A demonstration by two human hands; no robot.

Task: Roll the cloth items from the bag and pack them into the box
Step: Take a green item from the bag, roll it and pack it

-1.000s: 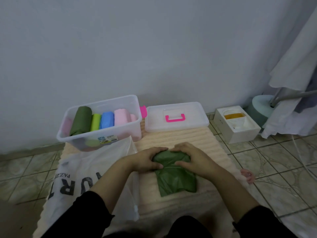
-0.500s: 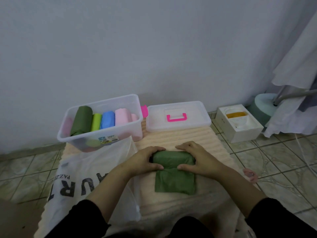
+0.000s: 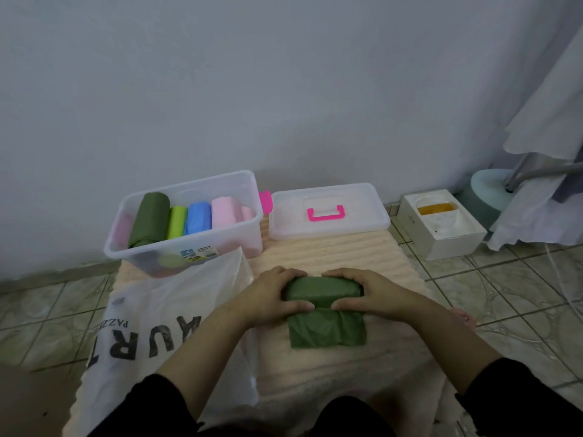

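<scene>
**Head view: two hands roll a green cloth**

Head view shows the left hand and right hand with fingers curled over each end of the green cloth on the mat, likely so the roll stays tight. The box waits nearby, open. The bag reads "PAZZ" and "UR"; the rest is hidden.

A white plastic bag lying flat carries large dark block letters, seen upside down and partly cut off; "U", "R" and "T" can be made out. Above them runs a smaller line beginning "PAZZ". A clear plastic box bears a small blue and yellow sticker whose print is too small to read.
</scene>
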